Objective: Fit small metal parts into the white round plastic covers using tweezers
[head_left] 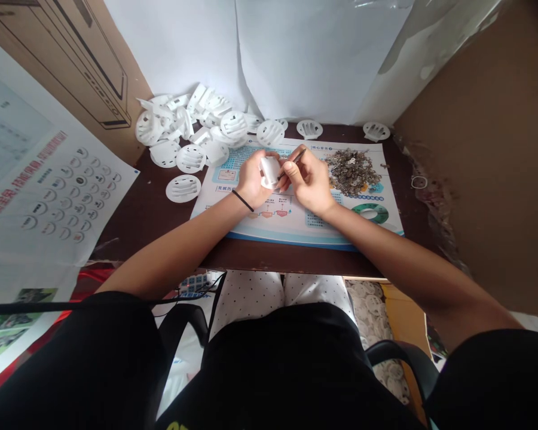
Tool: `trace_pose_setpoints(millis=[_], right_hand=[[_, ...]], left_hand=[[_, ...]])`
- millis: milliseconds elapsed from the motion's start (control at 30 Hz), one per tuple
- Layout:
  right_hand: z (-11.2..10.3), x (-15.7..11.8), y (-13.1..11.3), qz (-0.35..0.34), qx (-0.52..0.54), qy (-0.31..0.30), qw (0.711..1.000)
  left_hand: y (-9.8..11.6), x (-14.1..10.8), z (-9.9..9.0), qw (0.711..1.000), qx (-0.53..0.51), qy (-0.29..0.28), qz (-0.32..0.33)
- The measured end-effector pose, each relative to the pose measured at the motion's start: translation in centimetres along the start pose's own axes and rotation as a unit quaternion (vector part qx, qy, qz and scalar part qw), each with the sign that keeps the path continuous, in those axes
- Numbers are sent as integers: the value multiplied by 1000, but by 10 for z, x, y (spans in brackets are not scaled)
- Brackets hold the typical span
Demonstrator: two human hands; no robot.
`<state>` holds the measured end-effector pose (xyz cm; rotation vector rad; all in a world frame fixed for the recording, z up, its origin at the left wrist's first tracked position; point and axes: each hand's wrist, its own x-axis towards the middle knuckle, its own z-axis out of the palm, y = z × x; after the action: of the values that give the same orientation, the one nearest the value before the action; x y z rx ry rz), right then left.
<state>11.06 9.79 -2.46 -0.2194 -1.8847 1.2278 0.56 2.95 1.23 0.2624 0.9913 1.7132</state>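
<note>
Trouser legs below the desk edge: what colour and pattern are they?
The trouser legs are white with small dark dots, shown best in the head view.

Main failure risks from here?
The thin dark tool in the right hand sits very close to the left hand, so a slip might jab those fingers or scratch the white slotted plastic part held there. The heap of small metal pieces lies loose on the printed mat beside the right hand, so a careless sweep might scatter it.
</note>
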Motion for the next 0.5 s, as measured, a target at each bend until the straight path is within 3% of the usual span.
trace_pose_setpoints(millis=[133, 233, 367, 500], right_hand=[[-2, 5, 1, 14, 23, -15, 1000], [-9, 17, 0, 29, 50, 27, 998], [-23, 30, 1, 57, 84, 160, 982], [-29, 32, 10, 75, 9, 191, 979]], left_hand=[[2, -5, 5, 999, -13, -38, 3], [14, -4, 7, 997, -45, -57, 2], [39, 4, -3, 988, -139, 55, 43], [51, 7, -16, 976, -174, 122, 55]])
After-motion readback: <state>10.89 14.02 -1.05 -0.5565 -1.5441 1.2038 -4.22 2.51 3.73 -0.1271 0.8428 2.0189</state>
